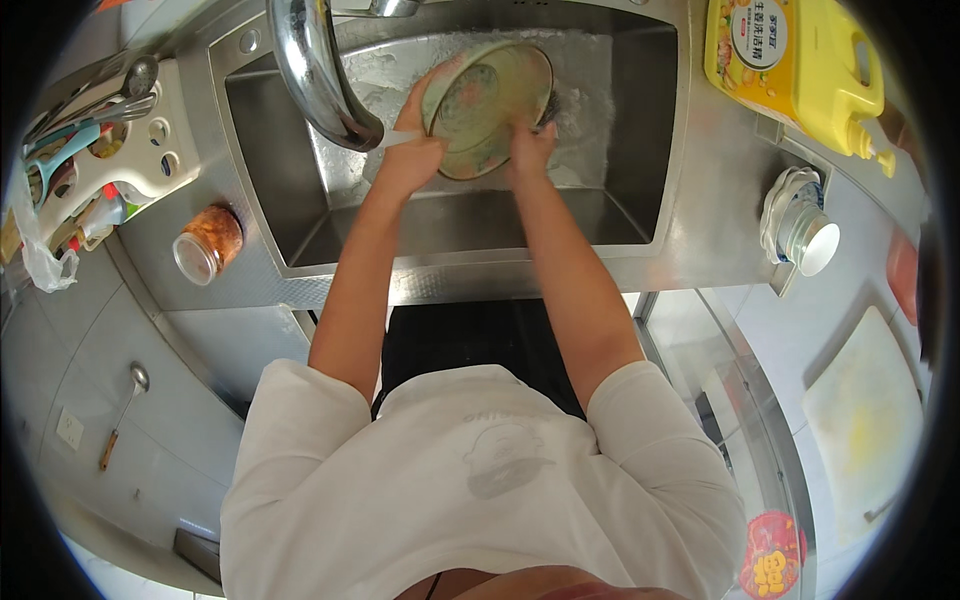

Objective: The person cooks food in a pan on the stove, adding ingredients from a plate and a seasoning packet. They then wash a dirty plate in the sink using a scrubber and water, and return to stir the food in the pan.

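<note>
A large pale green bowl (480, 90) with a dark rim and a faded floral pattern is tilted on its side over the stainless steel sink (450, 217). My left hand (414, 161) grips its left edge, with fingers reaching behind it. On the lower right, my right hand (532, 150) holds the rim, slightly blurred. Beside its fingers shows a small dark thing (551, 109), mostly hidden by the bowl; I cannot tell what it is. From the chrome faucet (322, 82), a stream of water (401, 137) runs onto my left hand and the bowl's edge.
Left of the sink stand a jar of reddish food (210, 244) and a white utensil rack (142, 150). A yellow dish soap jug (802, 67) occupies the right counter, near stacked dishes (791, 210) and a glass cup (816, 246). A white cutting board (862, 420) leans farther right.
</note>
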Motion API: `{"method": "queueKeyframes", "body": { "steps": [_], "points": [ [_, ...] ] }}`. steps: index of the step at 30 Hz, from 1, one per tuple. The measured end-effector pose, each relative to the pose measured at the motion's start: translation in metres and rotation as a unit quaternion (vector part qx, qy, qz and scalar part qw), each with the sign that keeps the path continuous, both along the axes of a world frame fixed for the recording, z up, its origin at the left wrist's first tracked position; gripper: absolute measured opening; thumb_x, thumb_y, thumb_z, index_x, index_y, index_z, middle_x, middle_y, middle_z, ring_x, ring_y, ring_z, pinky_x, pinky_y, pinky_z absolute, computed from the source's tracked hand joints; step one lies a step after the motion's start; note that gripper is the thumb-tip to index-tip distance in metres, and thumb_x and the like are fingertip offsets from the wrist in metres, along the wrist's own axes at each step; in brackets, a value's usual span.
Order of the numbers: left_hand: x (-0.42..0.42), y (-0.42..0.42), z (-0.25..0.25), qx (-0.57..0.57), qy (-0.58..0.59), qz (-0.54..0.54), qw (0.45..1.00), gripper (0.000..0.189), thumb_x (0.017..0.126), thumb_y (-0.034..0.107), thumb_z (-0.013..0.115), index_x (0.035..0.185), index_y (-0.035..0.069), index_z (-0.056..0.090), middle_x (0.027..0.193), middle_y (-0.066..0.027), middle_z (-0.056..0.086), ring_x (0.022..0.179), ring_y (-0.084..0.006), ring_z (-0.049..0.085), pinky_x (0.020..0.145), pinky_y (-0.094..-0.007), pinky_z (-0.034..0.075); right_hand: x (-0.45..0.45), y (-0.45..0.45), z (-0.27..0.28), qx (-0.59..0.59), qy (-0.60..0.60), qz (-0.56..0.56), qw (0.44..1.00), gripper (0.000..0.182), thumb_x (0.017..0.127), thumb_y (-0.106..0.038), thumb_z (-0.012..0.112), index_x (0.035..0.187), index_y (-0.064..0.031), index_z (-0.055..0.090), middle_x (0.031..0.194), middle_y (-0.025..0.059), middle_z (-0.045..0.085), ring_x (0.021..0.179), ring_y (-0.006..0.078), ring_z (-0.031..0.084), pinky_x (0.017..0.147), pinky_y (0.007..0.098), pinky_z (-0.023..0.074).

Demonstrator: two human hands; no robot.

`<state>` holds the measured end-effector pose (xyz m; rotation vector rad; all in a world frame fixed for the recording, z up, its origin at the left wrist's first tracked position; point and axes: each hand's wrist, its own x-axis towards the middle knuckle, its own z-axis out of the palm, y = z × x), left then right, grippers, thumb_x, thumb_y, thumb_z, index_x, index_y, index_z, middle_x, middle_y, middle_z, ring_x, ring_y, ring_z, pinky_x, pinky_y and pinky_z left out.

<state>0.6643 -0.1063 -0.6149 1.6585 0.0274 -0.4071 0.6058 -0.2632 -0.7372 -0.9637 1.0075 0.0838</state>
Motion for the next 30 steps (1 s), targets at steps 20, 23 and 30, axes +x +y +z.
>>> {"method": "queueKeyframes", "body": {
  "steps": [20, 23, 30],
  "points": [
    [-0.004, -0.003, 0.022, 0.114, -0.018, -0.008, 0.993, 0.078, 0.074, -0.014, 0.046, 0.150, 0.002, 0.040, 0.141, -0.0158, 0.053, 0.134, -0.0247, 0.049, 0.114, -0.0330, 0.035, 0.006, 0.006, 0.029, 0.113, -0.011, -0.028, 0.993, 0.048, 0.099, -0.012, 0.064, 0.141, -0.0101, 0.041, 0.134, 0.0101, 0.055, 0.119, 0.0288, 0.058, 0.097, 0.0462, 0.0527],
    [0.000, 0.002, 0.013, -0.024, 0.078, 0.049, 0.995, 0.078, 0.074, -0.015, 0.048, 0.150, 0.003, 0.041, 0.138, -0.0129, 0.055, 0.130, -0.0240, 0.052, 0.111, -0.0329, 0.038, -0.001, 0.005, 0.024, 0.084, -0.007, -0.059, 0.995, 0.046, 0.097, -0.008, 0.066, 0.137, -0.0090, 0.043, 0.133, 0.0105, 0.056, 0.117, 0.0282, 0.059, 0.099, 0.0468, 0.0515],
    [-0.032, 0.007, -0.028, -0.021, 0.162, 0.163, 0.973, 0.071, 0.080, -0.008, 0.050, 0.149, -0.001, 0.037, 0.132, -0.0132, 0.058, 0.122, -0.0223, 0.055, 0.107, -0.0306, 0.040, -0.021, 0.016, 0.040, -0.055, 0.064, -0.005, 0.996, 0.048, 0.095, -0.007, 0.065, 0.138, -0.0052, 0.043, 0.132, 0.0156, 0.056, 0.120, 0.0319, 0.058, 0.100, 0.0462, 0.0494]
  ]
}}
